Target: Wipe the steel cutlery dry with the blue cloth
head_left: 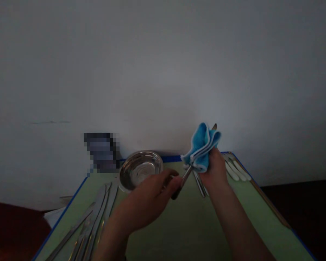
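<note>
My left hand [152, 194] is closed around the handle end of a metal table knife [187, 174], which slants up to the right. A blue cloth [202, 146] with white edging is folded around the knife's upper part, and my right hand [217, 166] grips it there. The tip pokes out above the cloth; the rest of the blade is hidden. Below the cloth, the metal handles [200, 185] of other cutlery lie on the table. A shiny steel bowl [141, 168] stands just behind my left hand, partly covered by it.
Several table knives [93, 217] lie on the left of the green tabletop [176, 232], partly behind my left forearm. White-handled cutlery [235, 169] lies at the right edge. A blurred-out dark object [103, 152] stands at the back left. A pale wall [163, 79] rises behind the table.
</note>
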### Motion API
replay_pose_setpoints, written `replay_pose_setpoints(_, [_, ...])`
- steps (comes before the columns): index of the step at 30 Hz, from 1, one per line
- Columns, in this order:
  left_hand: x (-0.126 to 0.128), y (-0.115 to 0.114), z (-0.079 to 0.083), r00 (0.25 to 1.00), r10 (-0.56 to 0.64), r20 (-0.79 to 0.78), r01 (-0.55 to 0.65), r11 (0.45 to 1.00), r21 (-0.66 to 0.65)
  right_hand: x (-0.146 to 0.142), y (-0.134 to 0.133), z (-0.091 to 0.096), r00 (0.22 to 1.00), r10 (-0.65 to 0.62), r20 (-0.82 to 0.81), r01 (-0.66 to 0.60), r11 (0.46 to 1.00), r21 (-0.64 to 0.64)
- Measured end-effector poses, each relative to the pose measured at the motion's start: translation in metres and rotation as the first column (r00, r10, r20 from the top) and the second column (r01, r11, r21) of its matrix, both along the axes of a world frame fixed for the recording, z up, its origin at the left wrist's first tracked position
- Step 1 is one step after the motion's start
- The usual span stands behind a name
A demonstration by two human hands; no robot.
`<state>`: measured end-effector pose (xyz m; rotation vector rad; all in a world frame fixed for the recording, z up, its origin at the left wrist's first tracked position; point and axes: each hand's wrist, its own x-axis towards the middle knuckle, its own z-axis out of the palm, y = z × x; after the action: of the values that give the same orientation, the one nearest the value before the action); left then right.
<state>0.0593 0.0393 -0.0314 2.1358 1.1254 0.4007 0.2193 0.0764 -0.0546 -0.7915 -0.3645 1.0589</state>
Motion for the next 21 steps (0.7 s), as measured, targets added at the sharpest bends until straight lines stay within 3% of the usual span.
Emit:
replay_pose_setpoints(4, [0.008, -0.005, -0.009, 0.997, -0.042, -0.068, 0.035, 0.995, -0.089, -0.013, 0.0, -0.007, 0.995, 0.007, -0.103, -0.005, 1.0, 0.02])
replay_pose_setpoints(7, [-0.002, -0.001, -0.01, 0.999, -0.037, -0.036, 0.03, 0.984, -0.175, -0.009, 0.002, -0.005, 0.979, 0.038, -0.198, -0.039, 0.999, 0.001])
replay_pose_setpoints(12, [-0.02, 0.0, 0.0, 0.995, 0.025, 0.095, 0.019, 0.901, -0.433, 0.015, 0.004, 0.008, 0.951, 0.086, -0.296, -0.059, 0.993, 0.098])
replay_pose_setpoints(16, [-0.022, -0.001, 0.005, 0.973, 0.079, 0.219, 0.028, 0.893, -0.448, 0.015, 0.0, 0.015, 0.953, 0.011, -0.302, 0.016, 0.996, 0.087])
replay_pose_setpoints(21, [-0.028, 0.002, 0.006, 0.932, 0.159, 0.326, 0.016, 0.88, -0.474, -0.013, -0.012, 0.016, 0.968, -0.028, -0.251, 0.047, 0.996, 0.071])
